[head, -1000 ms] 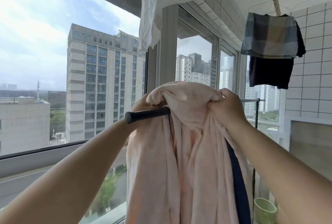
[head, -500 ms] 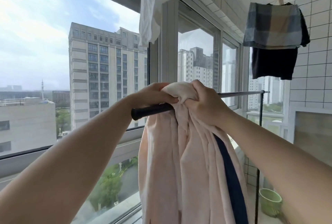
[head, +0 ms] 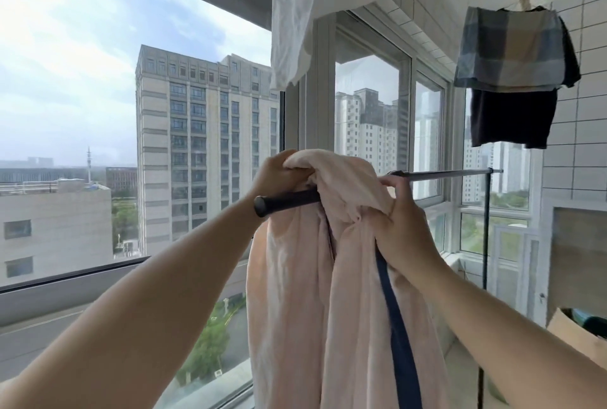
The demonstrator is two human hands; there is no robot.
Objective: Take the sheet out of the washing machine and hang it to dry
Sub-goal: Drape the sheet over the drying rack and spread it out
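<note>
A pale pink sheet (head: 308, 277) with a dark blue stripe hangs bunched over a horizontal drying rod (head: 443, 174) whose near end has a black cap. My left hand (head: 274, 175) grips the top fold of the sheet at the rod's left end. On the right side of the bunch, my right hand (head: 400, 228) holds the cloth, with its fingertips reaching up to the rod. The sheet's lower part runs out of the bottom of the frame.
White cloth (head: 295, 14) hangs overhead. A plaid garment (head: 509, 50) over a dark one (head: 512, 119) hangs on a ceiling rail at right. Large windows (head: 371, 119) run behind the rod. A tiled wall (head: 584, 113) and a cardboard box (head: 578, 336) stand at right.
My right hand has slid rightward and lower along the rod, spreading the bunched sheet. The left hand stays gripping the sheet's top at the rod's end. The view shifted slightly.
</note>
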